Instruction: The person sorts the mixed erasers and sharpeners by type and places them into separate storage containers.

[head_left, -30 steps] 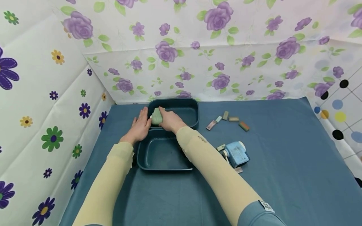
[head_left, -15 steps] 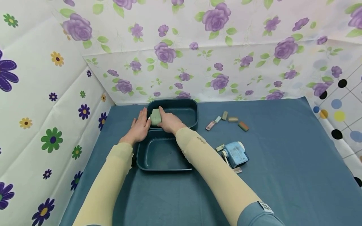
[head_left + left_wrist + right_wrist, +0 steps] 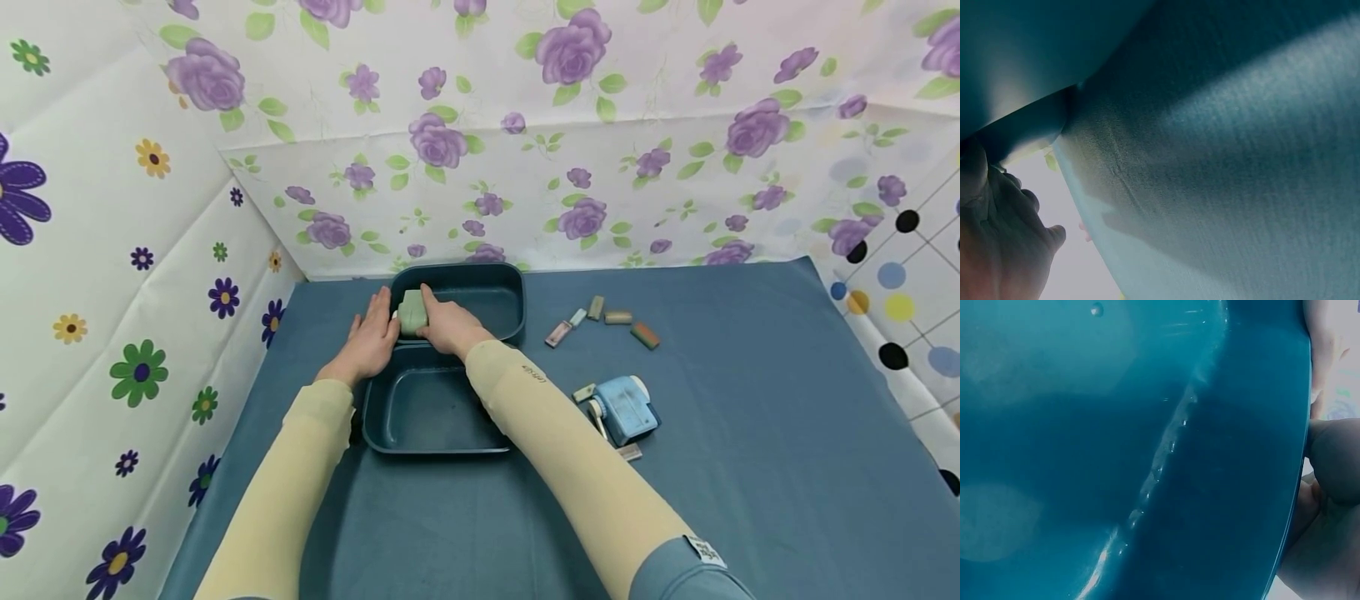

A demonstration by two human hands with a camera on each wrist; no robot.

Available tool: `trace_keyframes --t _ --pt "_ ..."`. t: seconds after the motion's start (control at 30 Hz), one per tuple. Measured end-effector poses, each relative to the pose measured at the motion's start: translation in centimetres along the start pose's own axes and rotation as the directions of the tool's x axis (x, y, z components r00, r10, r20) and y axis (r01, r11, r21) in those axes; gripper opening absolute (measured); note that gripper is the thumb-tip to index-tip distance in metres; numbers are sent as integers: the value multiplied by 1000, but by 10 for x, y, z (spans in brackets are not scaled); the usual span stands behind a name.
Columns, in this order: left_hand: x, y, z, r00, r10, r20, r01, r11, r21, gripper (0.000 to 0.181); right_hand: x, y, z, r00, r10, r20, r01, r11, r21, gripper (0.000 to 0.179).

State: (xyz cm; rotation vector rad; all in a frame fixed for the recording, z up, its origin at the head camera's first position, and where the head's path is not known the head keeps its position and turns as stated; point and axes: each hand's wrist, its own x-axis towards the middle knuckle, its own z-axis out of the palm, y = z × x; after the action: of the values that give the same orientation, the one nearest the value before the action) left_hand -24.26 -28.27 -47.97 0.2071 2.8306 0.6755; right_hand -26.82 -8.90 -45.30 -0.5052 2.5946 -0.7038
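Two dark teal plastic basins stand one behind the other, the far one and the near one. My right hand reaches over the near basin and grips a pale green blocky object at the far basin's left end. A small white part shows on that object's left side; its kind is unclear. My left hand lies with straight fingers along the left rim of the far basin, its thumb side close to the green object. In the right wrist view, the basin wall hides most of the hand's work.
Right of the basins lies a light blue boxy object with white round parts. Small eraser-like blocks lie about it, among them an orange and green one, a tan one and a pink one. Flowered sheets border the blue cloth.
The green object shifts slightly left and down within the far basin in the first half second, as the whole view shifts a little. Both hands keep nearly the same pose.
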Motion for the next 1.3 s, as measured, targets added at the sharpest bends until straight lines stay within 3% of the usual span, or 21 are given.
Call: trace_keyframes --t 0.47,0.77,0.97,1.3 --pt "4 4 -1 1000 12 -2 -12 1000 0 67 -6 3 -14 1000 13 26 -13 1000 -25 91" --pt "8 5 -6 1000 15 -10 -15 1000 1 68 -17 10 -35 999 -7 31 8 999 -31 89" --pt "3 5 -1 1000 24 -9 -24 1000 -9 67 -41 26 -55 996 -70 46 73 996 -59 84" --pt "-1 -2 4 1000 20 -21 -21 999 -27 66 -84 73 -85 988 -126 90 131 990 -58 70"
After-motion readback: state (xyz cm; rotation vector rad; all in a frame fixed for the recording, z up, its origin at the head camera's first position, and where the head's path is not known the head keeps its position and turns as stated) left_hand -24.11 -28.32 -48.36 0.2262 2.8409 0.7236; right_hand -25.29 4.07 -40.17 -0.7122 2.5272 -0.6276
